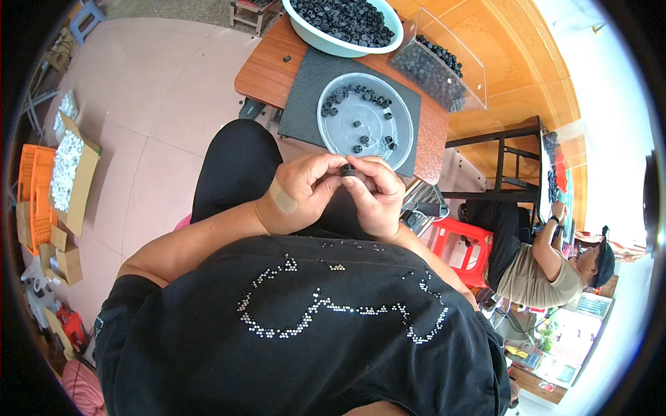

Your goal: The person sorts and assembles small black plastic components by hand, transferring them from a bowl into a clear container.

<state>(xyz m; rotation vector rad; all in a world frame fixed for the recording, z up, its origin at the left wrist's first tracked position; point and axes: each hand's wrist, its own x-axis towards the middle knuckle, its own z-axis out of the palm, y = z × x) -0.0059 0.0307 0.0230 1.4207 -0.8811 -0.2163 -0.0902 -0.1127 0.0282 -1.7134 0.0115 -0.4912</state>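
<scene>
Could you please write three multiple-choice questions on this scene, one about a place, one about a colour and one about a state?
1. Where does the clear round dish stand?
A. on the dark mat on the table
B. on the floor
C. on the red stool

2. What colour is the small part that the hands pinch?
A. white
B. black
C. orange

3. How full is the pale green basin?
A. empty
B. holds one part
C. heaped with black parts

Answers:
1 A, the dish sits on the dark mat on the wooden table.
2 B, the part between the left hand and the right hand is black.
3 C, black parts fill the basin close to its rim.
</scene>
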